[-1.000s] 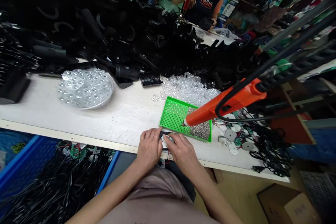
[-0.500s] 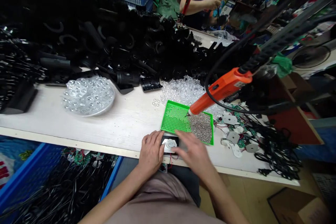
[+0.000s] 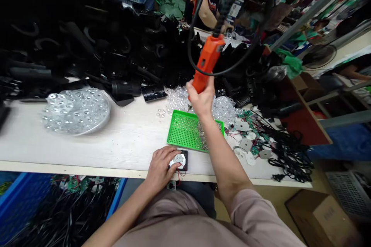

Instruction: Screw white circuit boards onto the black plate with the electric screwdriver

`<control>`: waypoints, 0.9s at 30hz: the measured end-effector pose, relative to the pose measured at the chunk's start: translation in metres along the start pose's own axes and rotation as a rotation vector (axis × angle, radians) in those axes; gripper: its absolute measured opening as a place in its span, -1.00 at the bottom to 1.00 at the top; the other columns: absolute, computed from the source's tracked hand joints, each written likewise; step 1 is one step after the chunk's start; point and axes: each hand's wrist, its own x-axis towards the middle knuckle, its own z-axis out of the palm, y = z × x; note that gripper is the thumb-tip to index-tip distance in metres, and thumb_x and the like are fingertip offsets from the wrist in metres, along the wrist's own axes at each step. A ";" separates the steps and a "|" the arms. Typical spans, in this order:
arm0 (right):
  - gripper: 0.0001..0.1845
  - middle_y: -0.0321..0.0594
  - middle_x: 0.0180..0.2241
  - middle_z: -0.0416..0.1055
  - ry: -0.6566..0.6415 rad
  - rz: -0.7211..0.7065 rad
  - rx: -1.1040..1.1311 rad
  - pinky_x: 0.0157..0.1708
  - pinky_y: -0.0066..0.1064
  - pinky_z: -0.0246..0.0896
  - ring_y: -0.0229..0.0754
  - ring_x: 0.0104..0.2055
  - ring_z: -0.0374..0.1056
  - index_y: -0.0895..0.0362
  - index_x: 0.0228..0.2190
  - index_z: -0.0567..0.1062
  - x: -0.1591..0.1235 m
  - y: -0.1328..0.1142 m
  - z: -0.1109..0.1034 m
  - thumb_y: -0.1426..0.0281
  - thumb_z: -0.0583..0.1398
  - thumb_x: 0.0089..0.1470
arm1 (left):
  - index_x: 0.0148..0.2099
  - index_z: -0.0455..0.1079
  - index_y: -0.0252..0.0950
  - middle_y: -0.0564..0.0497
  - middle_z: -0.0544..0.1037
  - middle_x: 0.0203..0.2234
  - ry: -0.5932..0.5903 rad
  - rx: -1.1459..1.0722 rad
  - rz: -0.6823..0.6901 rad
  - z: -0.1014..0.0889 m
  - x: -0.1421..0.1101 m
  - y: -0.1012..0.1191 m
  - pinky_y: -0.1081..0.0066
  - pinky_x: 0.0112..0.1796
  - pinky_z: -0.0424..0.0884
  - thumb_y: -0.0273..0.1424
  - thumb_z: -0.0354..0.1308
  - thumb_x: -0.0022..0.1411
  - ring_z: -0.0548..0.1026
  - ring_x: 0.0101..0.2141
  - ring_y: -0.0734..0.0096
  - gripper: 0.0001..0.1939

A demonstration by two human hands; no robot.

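My left hand (image 3: pixel 159 168) rests near the table's front edge, fingers closed on a small black square part with a round white board (image 3: pixel 179 159) in it. My right hand (image 3: pixel 201 100) is raised over the table and wrapped around the lower end of an orange electric screwdriver (image 3: pixel 206 61) that hangs on a black cable. Under that hand lies a green perforated tray (image 3: pixel 185 131) holding many small screws. A heap of clear lenses (image 3: pixel 179 98) lies behind the tray.
A round clear lens plate (image 3: pixel 75 110) sits at the left. Black plastic housings (image 3: pixel 101 46) are piled along the back. Small circuit boards and black wires (image 3: pixel 261 142) lie to the right. A blue crate of wires (image 3: pixel 43 204) stands below. Another person in an orange shirt (image 3: pixel 207 0) works beyond.
My right hand left the black part, rose over the green tray and took hold of the orange screwdriver, which swung upright. My left hand stayed on the part.
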 end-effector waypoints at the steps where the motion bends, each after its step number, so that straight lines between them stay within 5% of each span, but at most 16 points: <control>1: -0.31 -0.23 -0.28 0.39 -0.026 0.021 0.034 -0.27 -0.26 0.39 -0.22 -0.33 0.37 0.10 0.18 0.06 -0.009 -0.007 -0.012 0.21 0.15 0.09 | 0.11 0.36 -0.17 -0.10 0.49 0.00 0.002 0.004 -0.003 0.000 -0.001 0.000 0.17 0.01 0.31 -0.27 0.04 0.33 0.38 0.05 0.17 -0.67; 6: -0.28 -0.37 -0.44 0.36 -0.224 0.213 0.208 -0.35 -0.29 0.37 -0.24 -0.44 0.34 0.04 0.19 0.09 -0.066 -0.035 -0.086 0.28 0.20 0.03 | 0.09 0.36 -0.17 -0.08 0.48 -0.01 0.023 0.009 -0.023 0.005 -0.003 0.007 0.18 0.00 0.32 -0.31 0.02 0.35 0.37 0.03 0.18 -0.70; 9: -0.33 -0.43 -0.54 0.27 -0.109 0.304 0.320 -0.40 -0.26 0.37 -0.27 -0.55 0.25 0.05 0.15 0.15 -0.093 -0.029 -0.106 0.27 0.20 0.01 | 0.09 0.35 -0.19 -0.09 0.49 -0.04 0.075 0.029 -0.065 0.012 -0.002 0.012 0.17 -0.05 0.33 -0.36 -0.01 0.36 0.39 -0.01 0.16 -0.71; 14: -0.32 -0.50 -0.67 0.08 0.085 0.276 0.398 -0.66 -0.39 0.18 -0.30 -0.69 0.05 0.03 0.03 0.29 -0.107 -0.001 -0.094 -0.06 0.18 -0.05 | 0.14 0.28 -0.18 -0.08 0.48 -0.03 0.103 0.027 -0.054 0.016 -0.001 0.013 0.17 -0.05 0.33 -0.34 0.03 0.34 0.39 -0.01 0.16 -0.67; 18: -0.21 -0.51 -0.68 0.11 0.044 0.223 0.506 -0.72 -0.44 0.07 -0.31 -0.73 0.04 0.00 0.00 0.30 -0.104 0.019 -0.079 -0.21 0.19 -0.16 | 0.18 0.19 -0.23 -0.11 0.48 -0.02 0.116 -0.014 -0.050 0.012 0.000 0.011 0.15 -0.02 0.33 -0.29 0.06 0.32 0.38 0.02 0.14 -0.59; 27: -0.16 -0.48 -0.69 0.18 -0.056 0.266 0.580 -0.76 -0.44 -0.02 -0.29 -0.75 0.06 -0.02 -0.06 0.33 -0.121 0.035 -0.066 -0.31 0.17 -0.25 | 0.04 0.32 -0.22 -0.10 0.49 -0.06 0.160 0.021 -0.015 0.013 0.001 0.012 0.19 -0.08 0.34 -0.33 0.03 0.34 0.42 -0.03 0.17 -0.75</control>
